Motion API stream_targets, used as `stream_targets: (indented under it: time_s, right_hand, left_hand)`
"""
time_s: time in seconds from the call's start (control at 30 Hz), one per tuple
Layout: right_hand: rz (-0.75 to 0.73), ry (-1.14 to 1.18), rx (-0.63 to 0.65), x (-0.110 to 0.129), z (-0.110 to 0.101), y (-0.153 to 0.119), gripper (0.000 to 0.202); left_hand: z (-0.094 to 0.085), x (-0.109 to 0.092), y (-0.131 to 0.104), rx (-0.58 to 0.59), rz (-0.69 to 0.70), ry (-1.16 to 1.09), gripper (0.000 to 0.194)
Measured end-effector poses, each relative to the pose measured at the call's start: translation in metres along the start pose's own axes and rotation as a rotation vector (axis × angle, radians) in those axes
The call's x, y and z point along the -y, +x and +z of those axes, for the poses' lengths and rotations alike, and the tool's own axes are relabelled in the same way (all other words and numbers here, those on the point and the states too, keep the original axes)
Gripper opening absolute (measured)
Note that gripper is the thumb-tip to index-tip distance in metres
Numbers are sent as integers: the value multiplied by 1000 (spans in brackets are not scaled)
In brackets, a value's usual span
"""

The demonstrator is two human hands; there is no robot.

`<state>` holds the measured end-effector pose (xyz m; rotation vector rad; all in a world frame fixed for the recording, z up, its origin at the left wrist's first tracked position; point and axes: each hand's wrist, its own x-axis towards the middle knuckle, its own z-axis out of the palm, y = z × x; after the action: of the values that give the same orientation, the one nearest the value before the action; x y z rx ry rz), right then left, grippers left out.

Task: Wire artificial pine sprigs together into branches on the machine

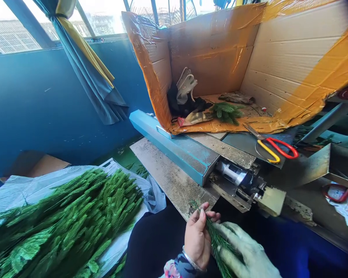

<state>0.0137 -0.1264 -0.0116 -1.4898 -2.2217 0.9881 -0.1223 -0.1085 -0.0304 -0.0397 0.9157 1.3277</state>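
My bare left hand, with a bracelet at the wrist, pinches the upper end of a green artificial pine sprig between thumb and fingers. Lower down, my right hand in a pale, stained glove curls round the same sprig, hiding part of it. Both hands are low in the view, over my dark-clothed lap. Just beyond them lies a scuffed metal plate with green bits on it. To their right a machine's metal cylinder and clamp part stick out from a blue housing.
A big pile of green pine branches lies on white sheeting at left. An open cardboard box edged with orange tape holds gloves and a pine sprig. Scissors with red and yellow handles lie before it. A metal tray stands at right.
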Motion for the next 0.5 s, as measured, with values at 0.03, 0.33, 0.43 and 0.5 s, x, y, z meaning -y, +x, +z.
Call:
stream_targets:
  time_s: [0.03,0.33,0.43,0.5]
  right_hand:
    - [-7,-5,9,-2,1,0,45]
    - [-32,-193,-6,-42,-3,-16,49]
    - [-81,-248,-166,-69,-29,-34,48]
    - [-64,-288,-299,-90,-53,-44,47]
  left_hand:
    - [1,2,2,-13,4,-22,24]
    - [38,34,3,-74,-23,-50,24]
    - [46,31,-1,-25,-94,92,43]
    - [40,25,-1,-36,-136,191,52]
